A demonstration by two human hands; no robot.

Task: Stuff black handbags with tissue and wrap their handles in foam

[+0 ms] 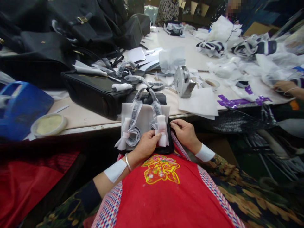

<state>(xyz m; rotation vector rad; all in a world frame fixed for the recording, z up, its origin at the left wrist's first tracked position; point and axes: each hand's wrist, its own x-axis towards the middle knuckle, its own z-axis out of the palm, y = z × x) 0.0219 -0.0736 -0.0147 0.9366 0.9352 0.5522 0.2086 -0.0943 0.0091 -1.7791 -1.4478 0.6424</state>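
Note:
A black handbag (170, 146) rests at the table's front edge against my red apron, its front covered by a sheet of white foam (145, 115). Clear plastic wraps its handles (136, 110), and white foam strips cover the parts where they join the bag. My left hand (149, 143) pinches the right-hand foam wrap (161, 128) between thumb and fingers. At the bag's right edge, my right hand (184, 131) has thumb and forefinger pressed together; what lies between them is too small to make out.
Another black bag (92, 91) lies behind, with more black bags piled left. A tape dispenser (184, 83) stands beside white foam sheets (198, 101). At left are a blue plastic container (23, 107) and a round tub (49, 124). A co-worker's hand (286, 87) appears at right.

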